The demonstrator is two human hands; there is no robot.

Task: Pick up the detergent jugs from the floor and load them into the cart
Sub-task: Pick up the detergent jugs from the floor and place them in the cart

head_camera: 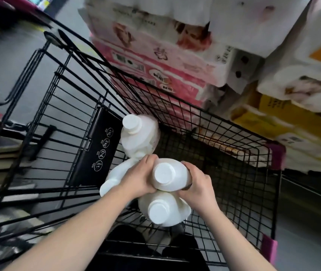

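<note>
Wire cart [243, 173], four white jugs [136, 137] [108, 184] [167, 178] [165, 210], two hands [138, 178] [197, 184] gripping one

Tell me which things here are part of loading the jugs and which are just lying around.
Part of the job: held jug, gripped by left hand and right hand; far jug, left jug and near jug in the cart.
Just around: pink pack and yellow pack stacked beyond the cart.
</note>
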